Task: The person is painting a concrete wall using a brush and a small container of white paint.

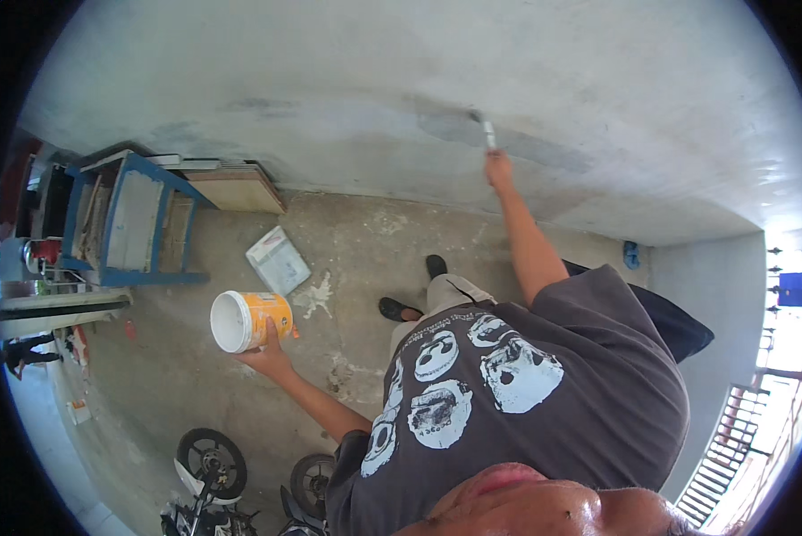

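Note:
My right hand is wrapped around the handle of a paintbrush, arm stretched out ahead. The dark bristles press or hover at the grey wall; contact is hard to make out. Around the brush head the wall carries a darker, wet-looking patch. Out to the left, my left hand grips an orange and white plastic bucket from below and the side. The bucket is tipped so its white mouth faces left. Its visible inside looks white, and the bottom is not clear.
A blue-framed wooden piece of furniture and leaning boards stand against the wall at left. On the concrete floor lies a flat whitish package. Two motorcycles are parked behind at lower left. A person is at the far left.

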Motion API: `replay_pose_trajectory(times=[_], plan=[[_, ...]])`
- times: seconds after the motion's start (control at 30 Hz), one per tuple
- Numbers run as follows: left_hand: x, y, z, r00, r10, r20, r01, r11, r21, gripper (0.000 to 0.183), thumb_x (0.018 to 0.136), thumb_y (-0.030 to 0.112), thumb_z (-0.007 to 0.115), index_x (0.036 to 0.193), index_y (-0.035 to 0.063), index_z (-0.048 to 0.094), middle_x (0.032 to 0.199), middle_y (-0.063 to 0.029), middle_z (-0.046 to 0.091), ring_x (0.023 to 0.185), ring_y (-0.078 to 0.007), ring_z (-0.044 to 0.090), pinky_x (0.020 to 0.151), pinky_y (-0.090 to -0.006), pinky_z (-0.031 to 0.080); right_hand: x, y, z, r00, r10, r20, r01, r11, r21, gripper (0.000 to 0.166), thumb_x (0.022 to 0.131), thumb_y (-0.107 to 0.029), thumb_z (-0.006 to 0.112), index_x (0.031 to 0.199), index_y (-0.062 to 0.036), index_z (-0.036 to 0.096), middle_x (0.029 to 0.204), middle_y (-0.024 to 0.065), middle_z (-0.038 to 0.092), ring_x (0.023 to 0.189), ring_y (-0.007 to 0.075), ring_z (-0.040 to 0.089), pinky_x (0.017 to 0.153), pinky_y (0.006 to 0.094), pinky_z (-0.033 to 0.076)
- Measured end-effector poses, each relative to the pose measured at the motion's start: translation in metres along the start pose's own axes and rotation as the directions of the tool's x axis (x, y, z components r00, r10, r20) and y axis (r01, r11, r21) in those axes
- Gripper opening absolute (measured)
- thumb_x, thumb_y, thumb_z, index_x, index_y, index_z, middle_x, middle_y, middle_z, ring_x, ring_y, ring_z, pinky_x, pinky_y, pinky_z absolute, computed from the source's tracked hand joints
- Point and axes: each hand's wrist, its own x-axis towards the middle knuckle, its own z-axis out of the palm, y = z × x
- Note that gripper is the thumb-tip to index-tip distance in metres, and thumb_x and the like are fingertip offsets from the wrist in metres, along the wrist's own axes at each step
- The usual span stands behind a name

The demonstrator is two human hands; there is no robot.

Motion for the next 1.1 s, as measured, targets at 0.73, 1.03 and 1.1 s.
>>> replay_pose_trajectory(times=[0.73,1.03,1.1], plan=[[-0.073,0.105,0.228,0.940,0.285,0.188,-0.294,0.955,0.025,0.091,0.072,0.018,0.093,0.143,-0.0013,0.038,0.136,-0.0192,0.053,0.123,-0.0298,0.057,0.106,-0.0433,0.048,-0.069,0.054,-0.077,0.915,-0.151,0.374,0.111,0.986,0.127,0.039,0.101,-0.035,0.052,0.121,-0.0027,0.061,0.104,0.0245,0.068,0.100,0.0442,0.065,0.086,0.0496,0.050],[-0.162,0.133,0.285,0.960,0.039,0.277,-0.096,0.976,0.193,0.114,0.059,0.041,0.097,0.144,0.0044,0.030,0.136,-0.0187,0.054,0.128,-0.0357,0.054,0.106,-0.0442,0.045,0.091,0.366,-0.254,0.990,0.106,-0.098,-0.091,0.985,0.146,0.039,0.103,-0.030,0.051,0.127,-0.0016,0.063,0.112,0.0174,0.068,0.094,0.0302,0.066,0.080,0.0417,0.055],[-0.176,0.130,0.286,0.967,0.042,0.252,-0.092,0.977,0.193,0.113,0.058,0.040,0.097,0.144,0.0056,0.030,0.136,-0.0187,0.054,0.128,-0.0361,0.055,0.106,-0.0448,0.046,0.087,0.422,-0.302,0.830,0.549,-0.102,-0.442,0.757,0.482,0.039,0.100,-0.031,0.058,0.129,-0.0051,0.062,0.088,0.0091,0.067,0.060,0.0233,0.058,0.048,0.0364,0.046]])
